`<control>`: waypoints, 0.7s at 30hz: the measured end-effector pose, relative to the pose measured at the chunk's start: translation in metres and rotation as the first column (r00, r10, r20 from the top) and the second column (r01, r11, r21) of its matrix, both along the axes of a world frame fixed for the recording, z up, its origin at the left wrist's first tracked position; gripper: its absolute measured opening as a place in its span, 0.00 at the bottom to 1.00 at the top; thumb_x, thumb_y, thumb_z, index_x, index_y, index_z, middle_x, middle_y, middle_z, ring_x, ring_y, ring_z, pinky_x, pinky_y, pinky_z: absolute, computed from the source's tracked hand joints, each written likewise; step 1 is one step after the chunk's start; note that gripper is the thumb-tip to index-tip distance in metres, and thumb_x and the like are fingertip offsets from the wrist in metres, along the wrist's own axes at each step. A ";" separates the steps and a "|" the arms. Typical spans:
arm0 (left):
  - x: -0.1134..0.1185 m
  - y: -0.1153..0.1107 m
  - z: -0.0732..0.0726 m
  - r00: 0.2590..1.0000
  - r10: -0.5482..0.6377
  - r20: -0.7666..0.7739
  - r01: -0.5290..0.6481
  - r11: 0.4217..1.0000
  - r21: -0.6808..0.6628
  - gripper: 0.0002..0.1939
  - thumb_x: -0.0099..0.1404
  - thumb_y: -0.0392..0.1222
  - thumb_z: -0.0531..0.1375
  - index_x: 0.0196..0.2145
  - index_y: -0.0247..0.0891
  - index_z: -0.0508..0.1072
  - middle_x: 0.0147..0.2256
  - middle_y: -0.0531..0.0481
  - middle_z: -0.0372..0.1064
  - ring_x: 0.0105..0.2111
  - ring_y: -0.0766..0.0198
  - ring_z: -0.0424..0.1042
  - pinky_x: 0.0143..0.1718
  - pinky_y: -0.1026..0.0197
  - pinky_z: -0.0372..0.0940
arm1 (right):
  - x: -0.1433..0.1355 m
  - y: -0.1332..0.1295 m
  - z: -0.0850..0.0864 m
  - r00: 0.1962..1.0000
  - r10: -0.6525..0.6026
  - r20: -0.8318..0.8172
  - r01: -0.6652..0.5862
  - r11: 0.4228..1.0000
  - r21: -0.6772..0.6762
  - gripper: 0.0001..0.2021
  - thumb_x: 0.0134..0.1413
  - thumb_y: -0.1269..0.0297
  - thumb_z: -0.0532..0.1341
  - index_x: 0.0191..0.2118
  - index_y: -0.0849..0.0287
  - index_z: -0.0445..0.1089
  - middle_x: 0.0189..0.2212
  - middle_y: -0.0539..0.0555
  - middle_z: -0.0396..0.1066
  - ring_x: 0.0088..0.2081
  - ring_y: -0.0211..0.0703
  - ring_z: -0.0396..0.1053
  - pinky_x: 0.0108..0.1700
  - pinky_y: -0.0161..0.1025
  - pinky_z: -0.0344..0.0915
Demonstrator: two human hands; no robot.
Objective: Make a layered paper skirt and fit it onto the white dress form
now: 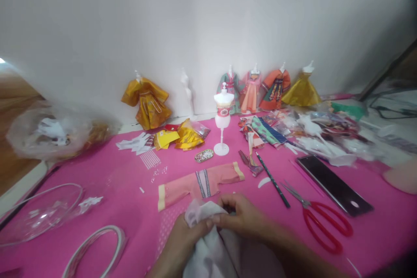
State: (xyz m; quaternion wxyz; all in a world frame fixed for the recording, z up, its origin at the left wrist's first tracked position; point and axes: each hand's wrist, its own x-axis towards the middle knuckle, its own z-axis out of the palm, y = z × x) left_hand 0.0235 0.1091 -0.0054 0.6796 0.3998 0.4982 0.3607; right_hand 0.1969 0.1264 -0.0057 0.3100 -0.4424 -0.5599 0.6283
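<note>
At the front edge of the pink table, a piece of white and grey fabric is gathered between my two hands. My left hand pinches it from the left, thumb on top. From the right, the fingers of my right hand are closed on its upper edge, close to the left thumb. The fabric's lower part hangs out of the frame. Just beyond my hands lies a small pink doll jacket with cream cuffs and patterned front bands. A white doll dress form with a red sash stands behind it.
Red-handled scissors, a black phone and a dark pencil lie to the right. A roll of tape is at the front left. Dressed doll forms, including a gold gown, line the wall. Plastic-wrapped pieces pile up at the back right.
</note>
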 end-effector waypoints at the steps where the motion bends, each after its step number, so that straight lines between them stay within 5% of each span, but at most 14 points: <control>1: 0.000 0.000 0.000 1.000 0.008 -0.010 -0.008 1.000 -0.001 0.20 0.45 0.53 0.73 0.30 0.33 0.81 0.27 0.47 0.77 0.29 0.56 0.72 0.31 0.62 0.64 | 0.000 0.000 0.001 1.000 -0.001 0.003 0.001 1.000 0.002 0.11 0.43 0.60 0.68 0.26 0.62 0.69 0.22 0.47 0.65 0.28 0.38 0.62 0.31 0.34 0.57; 11: 0.000 -0.003 -0.001 0.998 0.053 -0.016 -0.054 0.997 -0.048 0.19 0.45 0.51 0.73 0.31 0.35 0.81 0.26 0.49 0.77 0.29 0.58 0.73 0.31 0.62 0.65 | -0.001 0.000 -0.005 0.999 -0.035 0.039 0.034 0.999 0.022 0.05 0.44 0.67 0.65 0.26 0.62 0.70 0.21 0.46 0.64 0.27 0.37 0.61 0.31 0.33 0.57; 21: 0.002 -0.002 0.003 0.999 0.026 -0.035 -0.027 1.000 -0.016 0.20 0.45 0.52 0.73 0.31 0.34 0.82 0.27 0.47 0.78 0.29 0.57 0.73 0.32 0.62 0.66 | 0.001 0.000 -0.001 0.999 -0.015 0.036 0.014 0.999 0.041 0.10 0.43 0.62 0.68 0.26 0.62 0.69 0.21 0.46 0.62 0.27 0.36 0.59 0.30 0.34 0.55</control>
